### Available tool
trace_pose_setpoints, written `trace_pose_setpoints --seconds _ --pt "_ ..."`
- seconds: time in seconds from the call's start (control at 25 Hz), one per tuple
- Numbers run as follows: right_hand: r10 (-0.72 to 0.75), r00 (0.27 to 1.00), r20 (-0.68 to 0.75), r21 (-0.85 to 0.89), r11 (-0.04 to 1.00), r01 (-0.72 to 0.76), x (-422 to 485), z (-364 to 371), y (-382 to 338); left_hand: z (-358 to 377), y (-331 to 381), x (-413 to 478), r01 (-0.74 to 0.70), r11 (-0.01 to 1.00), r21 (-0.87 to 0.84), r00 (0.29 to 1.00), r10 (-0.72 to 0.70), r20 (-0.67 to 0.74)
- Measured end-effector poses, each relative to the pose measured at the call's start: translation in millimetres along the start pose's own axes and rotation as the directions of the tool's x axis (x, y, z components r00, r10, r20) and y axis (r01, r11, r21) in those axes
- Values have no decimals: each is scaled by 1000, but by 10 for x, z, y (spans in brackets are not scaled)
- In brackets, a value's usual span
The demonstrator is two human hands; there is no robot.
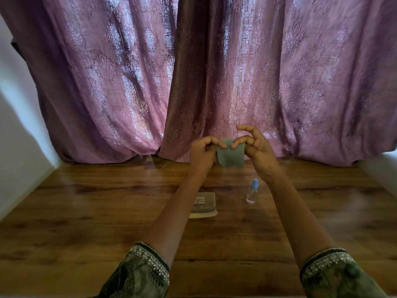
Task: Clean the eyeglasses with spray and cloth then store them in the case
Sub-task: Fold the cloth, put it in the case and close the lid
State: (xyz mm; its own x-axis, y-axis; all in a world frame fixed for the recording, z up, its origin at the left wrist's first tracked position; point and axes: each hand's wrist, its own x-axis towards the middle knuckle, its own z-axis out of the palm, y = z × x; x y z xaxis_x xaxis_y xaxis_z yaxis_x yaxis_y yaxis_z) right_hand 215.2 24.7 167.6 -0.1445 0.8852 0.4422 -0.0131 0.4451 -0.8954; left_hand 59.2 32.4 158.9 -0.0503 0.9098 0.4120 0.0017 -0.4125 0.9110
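A small grey-green cloth (231, 157) hangs in the air above the far part of the table. My left hand (203, 152) pinches its upper left edge, and my right hand (255, 147) pinches its upper right edge, with the index finger lifted. Below on the wooden table (107, 211) lies a brown eyeglass case (204, 204), its lid raised over a pale base. A small clear spray bottle (251, 192) with a blue cap stands upright to the right of the case. The eyeglasses are not visible.
Pink patterned curtains (129, 82) hang along the table's far edge. White walls stand at the left (19, 125) and right (382, 168) sides.
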Motion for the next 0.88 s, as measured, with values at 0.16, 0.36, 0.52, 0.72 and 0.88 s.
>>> trace_pose_setpoints --seconds 0.16,0.36,0.52,0.72,0.88 --pt "-13 999 -47 37 999 14 -4 -1 15 -15 12 -12 1 998 -69 1000 0 7" --pt "-5 996 -94 -31 1000 2 12 45 -51 -51 -53 7 120 988 -94 993 -119 20" --pt "-7 995 -104 -131 991 -7 39 48 -20 -55 -35 -5 156 978 -137 988 -154 26" --pt "-50 997 -66 -191 981 37 29 63 -3 -79 -5 -30 313 917 -248 949 -289 129" --pt "-88 996 -24 -305 949 77 46 27 -1 -129 -12 -34 324 900 -291 944 -288 163"
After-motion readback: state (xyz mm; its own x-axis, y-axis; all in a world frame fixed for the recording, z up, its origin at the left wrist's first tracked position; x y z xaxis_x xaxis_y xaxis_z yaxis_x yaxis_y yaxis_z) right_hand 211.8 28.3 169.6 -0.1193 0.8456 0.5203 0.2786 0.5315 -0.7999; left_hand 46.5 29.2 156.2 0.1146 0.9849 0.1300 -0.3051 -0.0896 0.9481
